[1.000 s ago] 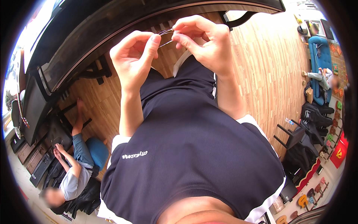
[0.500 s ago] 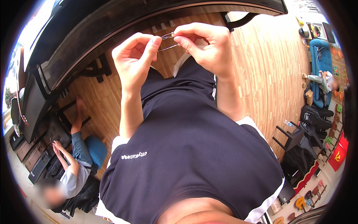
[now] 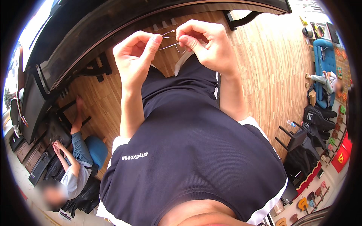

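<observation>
A thin, silvery wire runs between my two hands, out in front of my lap. My left hand pinches it between thumb and fingertips, and the bent strands stick out to the right. Thumb and forefinger of my right hand are closed on the wire too, and a small open curve of it hangs below those fingertips. One strand ends in a small pale tip above the gap. Whether it is one wire or more, I cannot tell.
A long black glossy piece of furniture stands just beyond my hands. At left, a seated person handles something thin. Black chairs, a blue sofa with another person, and small guitars are at right.
My right hand has lifted slightly. The strands between the hands have spread apart, one pale-tipped end has come free above, and a curve now shows under the right fingertips.
</observation>
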Demonstrator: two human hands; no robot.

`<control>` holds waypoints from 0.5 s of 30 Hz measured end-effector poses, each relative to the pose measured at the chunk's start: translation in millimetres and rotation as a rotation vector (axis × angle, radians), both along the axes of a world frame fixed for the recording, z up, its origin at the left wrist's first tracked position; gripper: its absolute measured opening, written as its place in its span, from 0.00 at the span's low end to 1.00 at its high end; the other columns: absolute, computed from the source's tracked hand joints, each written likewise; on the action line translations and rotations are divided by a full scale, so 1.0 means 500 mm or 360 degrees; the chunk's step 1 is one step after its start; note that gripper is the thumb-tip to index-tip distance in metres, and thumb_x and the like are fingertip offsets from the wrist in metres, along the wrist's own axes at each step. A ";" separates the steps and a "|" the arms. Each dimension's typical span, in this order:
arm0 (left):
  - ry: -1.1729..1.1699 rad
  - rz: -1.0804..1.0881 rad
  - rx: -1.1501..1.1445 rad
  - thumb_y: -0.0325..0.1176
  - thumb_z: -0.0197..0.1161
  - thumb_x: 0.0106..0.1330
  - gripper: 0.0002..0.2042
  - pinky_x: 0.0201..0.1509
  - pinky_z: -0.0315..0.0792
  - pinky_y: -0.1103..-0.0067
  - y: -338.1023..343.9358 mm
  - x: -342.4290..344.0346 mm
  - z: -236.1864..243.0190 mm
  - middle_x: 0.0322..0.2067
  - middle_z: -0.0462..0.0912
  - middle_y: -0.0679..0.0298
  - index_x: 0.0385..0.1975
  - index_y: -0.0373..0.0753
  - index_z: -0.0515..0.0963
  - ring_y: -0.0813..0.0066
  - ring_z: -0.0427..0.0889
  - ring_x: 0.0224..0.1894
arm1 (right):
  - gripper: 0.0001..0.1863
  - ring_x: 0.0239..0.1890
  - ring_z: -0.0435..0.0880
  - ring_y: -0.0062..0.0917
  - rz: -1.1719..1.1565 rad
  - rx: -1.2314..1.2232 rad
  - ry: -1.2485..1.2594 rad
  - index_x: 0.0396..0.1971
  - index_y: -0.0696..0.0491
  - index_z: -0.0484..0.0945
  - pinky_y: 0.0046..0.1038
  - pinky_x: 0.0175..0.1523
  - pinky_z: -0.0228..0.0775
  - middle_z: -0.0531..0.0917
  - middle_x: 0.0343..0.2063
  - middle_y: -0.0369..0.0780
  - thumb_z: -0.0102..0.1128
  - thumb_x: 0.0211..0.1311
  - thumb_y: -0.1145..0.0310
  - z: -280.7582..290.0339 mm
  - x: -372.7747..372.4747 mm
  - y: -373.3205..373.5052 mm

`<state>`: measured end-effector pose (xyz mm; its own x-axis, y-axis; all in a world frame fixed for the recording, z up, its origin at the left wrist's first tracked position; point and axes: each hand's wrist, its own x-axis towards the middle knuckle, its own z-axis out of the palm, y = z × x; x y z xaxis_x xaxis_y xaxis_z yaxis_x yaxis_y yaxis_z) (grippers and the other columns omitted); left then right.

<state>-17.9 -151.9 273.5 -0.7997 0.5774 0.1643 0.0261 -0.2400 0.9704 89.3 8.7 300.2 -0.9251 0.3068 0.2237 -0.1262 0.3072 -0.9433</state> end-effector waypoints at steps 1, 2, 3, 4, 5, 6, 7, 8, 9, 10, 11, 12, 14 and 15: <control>-0.0009 -0.0005 -0.0005 0.26 0.69 0.63 0.05 0.21 0.57 0.91 -0.001 -0.002 0.000 0.17 0.75 0.75 0.26 0.35 0.82 0.92 0.67 0.18 | 0.03 0.26 0.80 0.16 -0.0013 -0.0071 0.0002 0.33 0.60 0.81 0.18 0.33 0.73 0.83 0.23 0.37 0.61 0.60 0.80 -0.003 -0.001 -0.001; -0.0017 -0.0011 -0.0009 0.26 0.69 0.63 0.05 0.21 0.57 0.91 -0.001 -0.004 0.001 0.17 0.75 0.74 0.26 0.35 0.82 0.92 0.67 0.18 | 0.03 0.26 0.82 0.18 -0.0026 -0.0141 0.0003 0.33 0.60 0.82 0.19 0.33 0.74 0.84 0.23 0.38 0.61 0.59 0.81 -0.004 -0.001 -0.002; -0.0020 -0.0027 -0.0006 0.26 0.67 0.64 0.04 0.22 0.57 0.90 -0.004 -0.006 -0.001 0.19 0.75 0.72 0.28 0.34 0.82 0.90 0.67 0.19 | 0.04 0.26 0.81 0.17 -0.0015 -0.0187 -0.0014 0.33 0.60 0.82 0.19 0.33 0.74 0.84 0.23 0.38 0.60 0.59 0.81 -0.001 -0.001 -0.002; -0.0023 -0.0043 -0.0002 0.25 0.66 0.65 0.03 0.23 0.57 0.89 -0.007 -0.008 -0.003 0.21 0.76 0.70 0.30 0.33 0.81 0.88 0.67 0.20 | 0.04 0.26 0.81 0.16 -0.0004 -0.0233 -0.0031 0.33 0.59 0.83 0.18 0.33 0.74 0.84 0.24 0.37 0.60 0.60 0.81 0.006 0.000 -0.003; -0.0026 -0.0060 0.0002 0.25 0.64 0.66 0.03 0.24 0.57 0.89 -0.009 -0.009 -0.005 0.23 0.76 0.68 0.32 0.32 0.81 0.86 0.67 0.20 | 0.05 0.26 0.81 0.16 0.0006 -0.0280 -0.0049 0.34 0.59 0.83 0.18 0.33 0.74 0.84 0.24 0.36 0.59 0.61 0.81 0.010 0.000 -0.002; -0.0063 -0.0078 0.0034 0.25 0.64 0.66 0.03 0.24 0.57 0.89 -0.009 -0.010 -0.007 0.23 0.76 0.68 0.32 0.32 0.81 0.86 0.67 0.20 | 0.05 0.26 0.80 0.15 0.0027 -0.0255 -0.0040 0.35 0.59 0.82 0.17 0.33 0.73 0.84 0.25 0.36 0.58 0.62 0.81 0.010 0.001 -0.001; -0.0100 -0.0097 0.0067 0.26 0.63 0.67 0.04 0.23 0.56 0.89 -0.009 -0.011 -0.008 0.23 0.76 0.68 0.32 0.32 0.80 0.86 0.66 0.20 | 0.06 0.26 0.79 0.14 0.0048 -0.0230 -0.0031 0.37 0.59 0.82 0.16 0.34 0.73 0.84 0.26 0.36 0.57 0.64 0.81 0.009 0.002 0.000; -0.0137 -0.0116 0.0100 0.26 0.63 0.67 0.04 0.23 0.56 0.89 -0.008 -0.012 -0.010 0.23 0.76 0.68 0.32 0.32 0.80 0.86 0.66 0.20 | 0.07 0.26 0.79 0.13 0.0069 -0.0205 -0.0022 0.39 0.59 0.82 0.15 0.34 0.73 0.84 0.27 0.36 0.56 0.65 0.81 0.009 0.002 0.001; -0.0199 -0.0104 0.0128 0.26 0.64 0.67 0.04 0.23 0.56 0.89 -0.006 -0.011 -0.009 0.22 0.76 0.68 0.31 0.32 0.81 0.87 0.66 0.19 | 0.07 0.26 0.79 0.13 0.0080 -0.0232 -0.0027 0.39 0.59 0.82 0.15 0.34 0.73 0.84 0.27 0.36 0.56 0.65 0.81 0.009 0.003 0.000; -0.0260 -0.0093 0.0156 0.27 0.65 0.66 0.04 0.23 0.57 0.90 -0.003 -0.009 -0.007 0.21 0.76 0.69 0.31 0.32 0.81 0.88 0.67 0.19 | 0.07 0.26 0.79 0.13 0.0091 -0.0259 -0.0033 0.39 0.59 0.82 0.15 0.33 0.73 0.84 0.27 0.36 0.56 0.65 0.81 0.010 0.003 -0.001; -0.0322 -0.0081 0.0184 0.27 0.66 0.65 0.05 0.23 0.58 0.90 -0.001 -0.009 -0.006 0.20 0.77 0.69 0.30 0.32 0.81 0.89 0.67 0.18 | 0.07 0.26 0.79 0.13 0.0102 -0.0286 -0.0038 0.39 0.59 0.82 0.15 0.33 0.73 0.84 0.27 0.36 0.56 0.66 0.80 0.010 0.003 -0.001; -0.0359 -0.0101 0.0202 0.27 0.66 0.65 0.05 0.22 0.58 0.90 -0.002 -0.009 -0.007 0.21 0.77 0.69 0.30 0.32 0.81 0.89 0.67 0.18 | 0.07 0.26 0.79 0.13 0.0117 -0.0328 -0.0051 0.39 0.59 0.82 0.15 0.33 0.73 0.84 0.27 0.36 0.56 0.66 0.80 0.011 0.004 -0.001; -0.0433 -0.0141 0.0238 0.27 0.66 0.66 0.05 0.22 0.57 0.90 -0.004 -0.010 -0.009 0.21 0.77 0.68 0.30 0.32 0.81 0.88 0.67 0.18 | 0.07 0.27 0.79 0.13 0.0146 -0.0412 -0.0078 0.40 0.59 0.82 0.15 0.33 0.73 0.84 0.27 0.36 0.56 0.66 0.80 0.014 0.004 0.000; -0.0445 -0.0129 0.0240 0.27 0.65 0.66 0.05 0.21 0.57 0.89 -0.003 -0.010 -0.009 0.21 0.77 0.68 0.30 0.32 0.81 0.89 0.67 0.18 | 0.07 0.27 0.79 0.12 0.0138 -0.0438 -0.0075 0.40 0.59 0.82 0.15 0.33 0.73 0.84 0.27 0.36 0.57 0.65 0.80 0.015 0.004 -0.001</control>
<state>-23.0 -153.6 269.0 -0.7784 0.6269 0.0335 -0.2614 -0.3722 0.8906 91.1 8.3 307.8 -0.9580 0.2692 0.0991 -0.0949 0.0286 -0.9951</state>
